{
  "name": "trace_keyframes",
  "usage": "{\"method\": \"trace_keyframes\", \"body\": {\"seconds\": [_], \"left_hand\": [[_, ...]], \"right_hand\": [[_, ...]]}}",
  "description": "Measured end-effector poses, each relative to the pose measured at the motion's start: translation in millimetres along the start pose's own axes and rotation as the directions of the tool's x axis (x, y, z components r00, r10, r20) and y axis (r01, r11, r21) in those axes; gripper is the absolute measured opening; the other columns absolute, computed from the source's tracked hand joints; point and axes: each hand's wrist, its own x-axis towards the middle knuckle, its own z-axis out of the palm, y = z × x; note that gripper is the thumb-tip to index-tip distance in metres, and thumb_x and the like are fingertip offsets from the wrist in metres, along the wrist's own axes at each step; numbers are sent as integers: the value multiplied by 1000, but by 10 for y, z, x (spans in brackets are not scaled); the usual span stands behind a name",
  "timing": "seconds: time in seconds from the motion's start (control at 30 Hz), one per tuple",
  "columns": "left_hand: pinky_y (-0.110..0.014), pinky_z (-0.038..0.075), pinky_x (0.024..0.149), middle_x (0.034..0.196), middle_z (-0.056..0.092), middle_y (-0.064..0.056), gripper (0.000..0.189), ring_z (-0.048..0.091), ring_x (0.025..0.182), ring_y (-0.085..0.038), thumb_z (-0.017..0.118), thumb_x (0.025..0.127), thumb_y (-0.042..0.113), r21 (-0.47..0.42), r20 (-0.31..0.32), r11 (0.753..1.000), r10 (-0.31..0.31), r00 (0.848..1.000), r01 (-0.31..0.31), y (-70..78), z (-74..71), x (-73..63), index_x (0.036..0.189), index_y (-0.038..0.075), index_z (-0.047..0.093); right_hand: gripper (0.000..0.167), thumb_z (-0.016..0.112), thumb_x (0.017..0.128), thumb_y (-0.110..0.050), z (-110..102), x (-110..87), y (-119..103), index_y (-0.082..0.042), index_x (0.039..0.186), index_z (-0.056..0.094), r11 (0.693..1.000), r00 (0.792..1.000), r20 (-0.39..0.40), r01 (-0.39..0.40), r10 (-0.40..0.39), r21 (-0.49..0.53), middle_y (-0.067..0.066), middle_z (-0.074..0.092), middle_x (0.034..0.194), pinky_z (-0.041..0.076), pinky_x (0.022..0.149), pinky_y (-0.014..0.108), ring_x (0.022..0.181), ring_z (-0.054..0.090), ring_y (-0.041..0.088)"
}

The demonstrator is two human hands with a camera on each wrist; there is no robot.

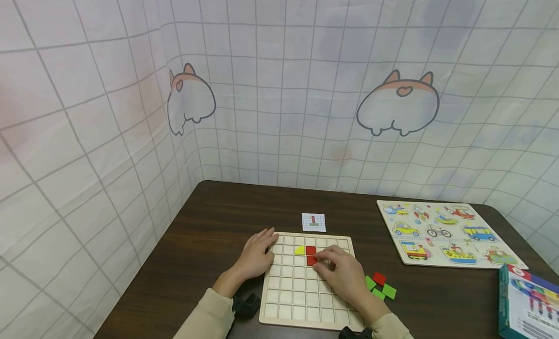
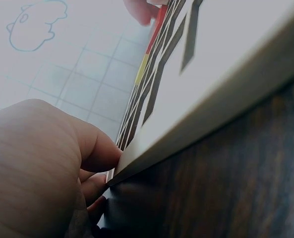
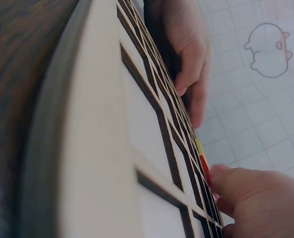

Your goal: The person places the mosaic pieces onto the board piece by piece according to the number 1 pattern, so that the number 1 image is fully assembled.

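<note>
A wooden grid board (image 1: 285, 312) lies on the dark table, with one yellow piece (image 1: 299, 251) and two red square tiles in its cells. The upper red tile (image 1: 310, 250) sits beside the yellow piece. At the lower red tile (image 1: 311, 261), my right hand (image 1: 342, 276) pinches the right side with thumb and forefinger. In the right wrist view the thumb (image 3: 226, 181) is right at the red edge. My left hand (image 1: 254, 255) rests on the board's upper left edge, and the left wrist view has its thumb (image 2: 104, 151) against the rim.
Several loose green tiles (image 1: 389, 291) and a red one (image 1: 379, 279) lie right of the board. Behind it is a small pattern card (image 1: 313, 222). A vehicle picture board (image 1: 436, 232) and a colourful box (image 1: 530, 300) occupy the right side.
</note>
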Motion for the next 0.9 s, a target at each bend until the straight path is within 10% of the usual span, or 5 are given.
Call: {"method": "trace_keyframes", "body": {"seconds": [0.9], "left_hand": [[-58,11,118,155,33,-17,49,23,146,-36,44,96,6,3,1,1000,9,1000,-9,-39,1,9,144,0,47]], "right_hand": [[7,76,84,-13,-134,-44,16,-19,87,77,992,998,-51,-31,38,120,-18,63,86,44,55,20,64,50,2]]}}
